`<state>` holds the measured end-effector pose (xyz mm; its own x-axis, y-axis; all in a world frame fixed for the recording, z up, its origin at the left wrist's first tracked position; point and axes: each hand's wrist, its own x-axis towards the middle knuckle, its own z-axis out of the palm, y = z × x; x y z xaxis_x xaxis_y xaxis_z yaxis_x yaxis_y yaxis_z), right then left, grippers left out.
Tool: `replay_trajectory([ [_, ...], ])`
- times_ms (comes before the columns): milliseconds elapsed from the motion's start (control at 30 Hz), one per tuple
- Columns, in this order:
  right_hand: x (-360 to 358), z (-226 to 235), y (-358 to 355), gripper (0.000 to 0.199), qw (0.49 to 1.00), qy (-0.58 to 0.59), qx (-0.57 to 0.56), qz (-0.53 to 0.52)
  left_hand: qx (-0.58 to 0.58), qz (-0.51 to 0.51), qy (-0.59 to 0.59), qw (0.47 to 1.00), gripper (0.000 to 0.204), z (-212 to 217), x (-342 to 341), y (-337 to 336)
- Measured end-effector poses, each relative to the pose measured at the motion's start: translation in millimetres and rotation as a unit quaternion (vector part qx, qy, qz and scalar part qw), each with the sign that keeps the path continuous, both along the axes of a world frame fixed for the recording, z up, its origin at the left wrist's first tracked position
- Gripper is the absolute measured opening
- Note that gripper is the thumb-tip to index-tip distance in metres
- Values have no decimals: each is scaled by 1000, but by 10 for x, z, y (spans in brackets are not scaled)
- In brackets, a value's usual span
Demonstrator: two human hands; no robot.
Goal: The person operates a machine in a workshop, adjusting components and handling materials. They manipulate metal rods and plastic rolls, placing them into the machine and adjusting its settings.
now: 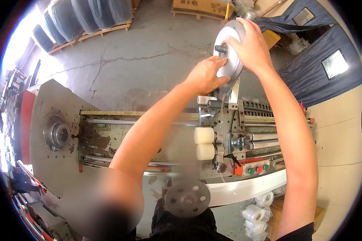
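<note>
Both my arms reach out over the machine to a white disc-shaped roll (pixel 229 36), which stands on edge around a short dark spindle (pixel 220 49). My right hand (pixel 251 46) grips its right rim, with the fingers over the top and the thumb across the white face. On the lower left side, my left hand (pixel 207 75) grips the roll, its fingers near the spindle and its thumb at the lower edge. A pale strip (pixel 234 91) hangs just below the roll, by a bracket on the machine.
Two cream rollers (pixel 204 135) sit mid-machine, near a control box (pixel 251 168) with green and red buttons. At the left stands a grey headstock (pixel 48 120). A dark disc with holes (pixel 188 198) is close to my body. Wrapped rolls (pixel 256 213) lie at lower right; pallets (pixel 104 32) stand behind.
</note>
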<state>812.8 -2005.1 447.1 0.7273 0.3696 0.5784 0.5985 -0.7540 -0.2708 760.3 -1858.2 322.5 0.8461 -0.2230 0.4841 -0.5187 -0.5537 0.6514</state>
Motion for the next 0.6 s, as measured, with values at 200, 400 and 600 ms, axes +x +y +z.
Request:
replay_trajectory([
  [200, 241, -158, 111, 68, 995, 9, -62, -71, 28, 20, 11, 999, 60, 79, -18, -44],
  [400, 236, -171, 166, 68, 993, 15, -68, -95, -14, 21, 59, 998, 64, 121, -80, -65],
  [600, 305, -280, 103, 60, 995, 4, -58, -86, -260, 165, 125, 943, 59, -437, -1058, -227],
])
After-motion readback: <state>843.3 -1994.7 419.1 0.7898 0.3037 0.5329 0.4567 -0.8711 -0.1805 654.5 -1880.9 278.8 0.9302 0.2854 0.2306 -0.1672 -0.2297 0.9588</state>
